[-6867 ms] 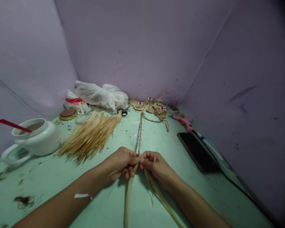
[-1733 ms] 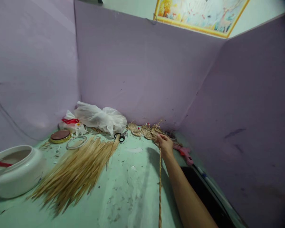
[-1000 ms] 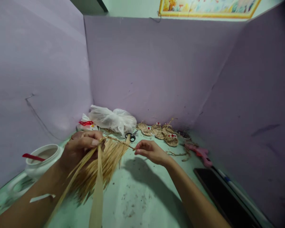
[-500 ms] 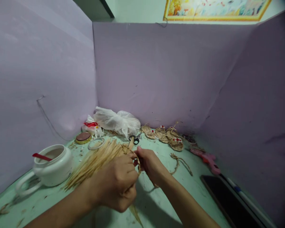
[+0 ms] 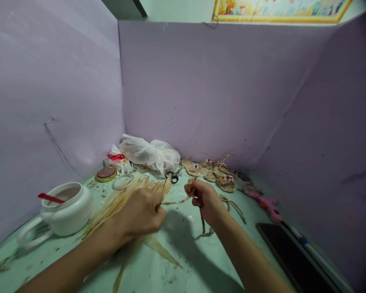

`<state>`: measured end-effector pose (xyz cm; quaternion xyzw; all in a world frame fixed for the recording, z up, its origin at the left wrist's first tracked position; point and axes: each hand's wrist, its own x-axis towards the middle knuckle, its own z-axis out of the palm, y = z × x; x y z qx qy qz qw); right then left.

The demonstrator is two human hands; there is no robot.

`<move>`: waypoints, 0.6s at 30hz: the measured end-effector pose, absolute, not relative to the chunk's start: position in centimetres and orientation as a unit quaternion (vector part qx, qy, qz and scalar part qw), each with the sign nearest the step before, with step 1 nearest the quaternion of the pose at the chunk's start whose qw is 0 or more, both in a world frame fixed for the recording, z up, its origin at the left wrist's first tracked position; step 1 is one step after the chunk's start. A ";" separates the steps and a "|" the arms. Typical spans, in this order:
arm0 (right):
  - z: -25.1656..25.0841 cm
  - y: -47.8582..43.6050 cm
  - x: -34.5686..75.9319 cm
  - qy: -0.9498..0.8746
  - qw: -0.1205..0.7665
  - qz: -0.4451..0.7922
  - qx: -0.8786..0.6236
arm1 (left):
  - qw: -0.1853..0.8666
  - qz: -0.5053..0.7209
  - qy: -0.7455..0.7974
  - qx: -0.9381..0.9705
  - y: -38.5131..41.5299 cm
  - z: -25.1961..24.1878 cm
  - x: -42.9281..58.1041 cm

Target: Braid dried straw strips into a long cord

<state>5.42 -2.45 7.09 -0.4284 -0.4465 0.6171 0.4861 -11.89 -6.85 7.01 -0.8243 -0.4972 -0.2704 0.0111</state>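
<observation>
A thin twisted straw cord (image 5: 177, 202) runs between my hands above the table. My left hand (image 5: 140, 213) is closed in a fist around its left end, and pale loose strands (image 5: 164, 250) trail beneath that fist. At the cord's other end, my right hand (image 5: 208, 202) pinches it between thumb and fingers; a length of brown cord (image 5: 203, 221) hangs under this hand. Partly behind my left hand lies a bundle of dry straw (image 5: 105, 211). Beyond it are black-handled scissors (image 5: 173, 178), their blades partly covered.
A white pot-shaped mug (image 5: 65, 215) with a red stick stands left. Along the back lie a plastic bag (image 5: 154, 154), a round tin (image 5: 106, 174) and woven straw pieces (image 5: 225, 184) with red beads. On the right are a pink tool (image 5: 271, 209), a dark phone-like slab (image 5: 293, 256) and loose cord (image 5: 236, 206).
My hands, close together before, have drawn apart. The left moved left, the right moved right and slightly up, and the cord that looped between them is now stretched out.
</observation>
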 end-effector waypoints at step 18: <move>5.3 -5.0 2.9 -0.646 0.409 0.544 -0.346 | -0.242 -0.537 -0.625 -0.513 -4.9 3.4 -10.1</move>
